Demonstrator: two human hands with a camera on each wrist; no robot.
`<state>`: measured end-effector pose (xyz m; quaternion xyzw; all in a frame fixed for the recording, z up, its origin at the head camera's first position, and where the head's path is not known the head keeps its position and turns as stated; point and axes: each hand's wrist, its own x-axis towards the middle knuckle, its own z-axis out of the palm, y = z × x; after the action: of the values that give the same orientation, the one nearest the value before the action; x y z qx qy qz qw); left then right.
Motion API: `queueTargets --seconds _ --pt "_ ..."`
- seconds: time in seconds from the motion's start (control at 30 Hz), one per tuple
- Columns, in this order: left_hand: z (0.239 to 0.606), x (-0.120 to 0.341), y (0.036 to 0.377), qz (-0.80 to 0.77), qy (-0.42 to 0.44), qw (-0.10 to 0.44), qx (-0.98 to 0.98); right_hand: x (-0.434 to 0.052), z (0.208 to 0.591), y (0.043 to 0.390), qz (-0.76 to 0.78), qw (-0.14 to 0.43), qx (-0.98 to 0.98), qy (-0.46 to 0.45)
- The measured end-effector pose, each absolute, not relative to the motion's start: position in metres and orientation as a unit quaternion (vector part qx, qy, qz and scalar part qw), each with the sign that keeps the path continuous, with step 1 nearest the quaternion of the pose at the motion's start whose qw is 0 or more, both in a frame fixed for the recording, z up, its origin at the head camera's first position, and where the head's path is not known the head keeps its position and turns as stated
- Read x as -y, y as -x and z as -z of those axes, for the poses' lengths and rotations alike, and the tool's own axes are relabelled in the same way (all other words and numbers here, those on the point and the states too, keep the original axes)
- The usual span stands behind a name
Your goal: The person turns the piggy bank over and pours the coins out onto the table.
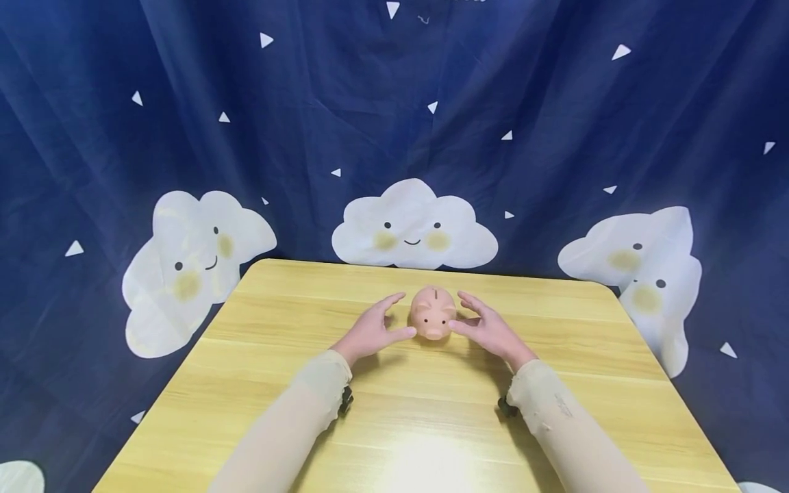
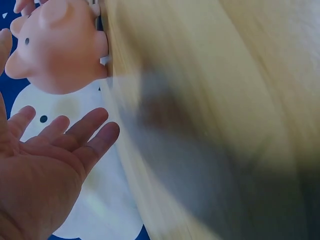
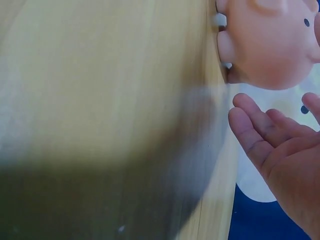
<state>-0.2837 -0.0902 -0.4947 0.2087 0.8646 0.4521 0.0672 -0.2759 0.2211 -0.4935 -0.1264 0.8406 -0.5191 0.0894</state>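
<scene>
A pink piggy bank with a coin slot on its back stands upright on the wooden table, its snout toward me. To its left is my left hand, fingers spread and relaxed; the left wrist view shows a gap between that hand and the piggy bank. On the other side, my right hand has its thumb close to the pig's cheek; whether it touches I cannot tell. In the right wrist view the fingers are loosely extended, below the piggy bank in the picture.
The light wooden table has rounded far corners. Behind it hangs a dark blue curtain with white triangles and smiling clouds. A bright glare lies on the near part of the tabletop. Both forearms wear pale sleeves.
</scene>
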Motion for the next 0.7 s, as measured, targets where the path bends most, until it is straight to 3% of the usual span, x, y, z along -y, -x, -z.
queueTargets --seconds 0.7 --pt "0.5 0.057 0.288 -0.528 -0.195 0.126 -0.817 -0.208 0.503 0.288 0.517 0.102 -0.836 0.152"
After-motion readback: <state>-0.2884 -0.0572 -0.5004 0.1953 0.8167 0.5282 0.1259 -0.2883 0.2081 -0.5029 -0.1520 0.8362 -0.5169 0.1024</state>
